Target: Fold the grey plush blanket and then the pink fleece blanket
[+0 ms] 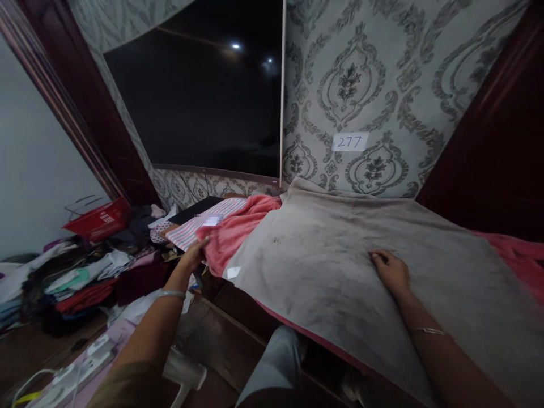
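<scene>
A wide grey plush blanket lies spread over a surface against the wall, with a pink edge showing below its front. Beside it on the left is a bunched pink fleece blanket, partly over a striped cloth. My left hand is closed at the pink blanket's left edge, its fingertips on the fabric. Low over the middle of the grey blanket is my right hand, thumb and fingers pinched together. Whatever is between them, if anything, is too small to make out.
Heaped clothes and a red basket fill the left side. A white power strip and a white object shaped like a hair dryer are low in front. A television and a paper marked 277 are on the wall.
</scene>
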### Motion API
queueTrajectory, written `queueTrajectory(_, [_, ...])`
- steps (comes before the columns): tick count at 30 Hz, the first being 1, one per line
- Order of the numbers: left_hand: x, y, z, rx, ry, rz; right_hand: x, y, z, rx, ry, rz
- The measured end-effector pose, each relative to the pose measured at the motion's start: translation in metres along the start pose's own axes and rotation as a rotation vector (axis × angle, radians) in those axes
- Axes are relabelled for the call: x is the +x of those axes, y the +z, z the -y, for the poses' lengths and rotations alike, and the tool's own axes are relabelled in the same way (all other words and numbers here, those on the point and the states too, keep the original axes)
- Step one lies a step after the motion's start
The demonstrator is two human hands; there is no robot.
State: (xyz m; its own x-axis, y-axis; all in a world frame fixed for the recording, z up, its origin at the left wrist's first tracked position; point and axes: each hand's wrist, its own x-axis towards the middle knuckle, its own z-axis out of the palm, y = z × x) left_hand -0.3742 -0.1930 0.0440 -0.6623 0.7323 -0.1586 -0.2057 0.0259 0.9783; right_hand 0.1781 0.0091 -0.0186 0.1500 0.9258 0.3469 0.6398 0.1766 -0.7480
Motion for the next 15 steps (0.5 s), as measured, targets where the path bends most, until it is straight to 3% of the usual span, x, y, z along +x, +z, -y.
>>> queueTrajectory(2, [0.000,0.001,0.000,0.082,-0.001,0.121,0.001,0.001,-0.003,-0.009,-0.001,-0.005])
queueTrajectory(5, [-0.002,0.012,0.001,0.499,0.278,0.246,0.002,0.002,-0.006,-0.007,0.009,0.006])
queueTrajectory(8, [-0.008,0.033,0.008,0.844,0.564,0.225,0.003,0.003,-0.010,-0.022,0.029,0.015])
queueTrajectory(12, [-0.018,0.056,0.019,0.951,0.675,0.212,0.005,0.005,-0.013,-0.003,0.004,-0.002])
queueTrajectory(15, [-0.024,0.059,0.021,1.063,0.731,0.213,0.006,0.006,-0.014,0.004,-0.004,0.007])
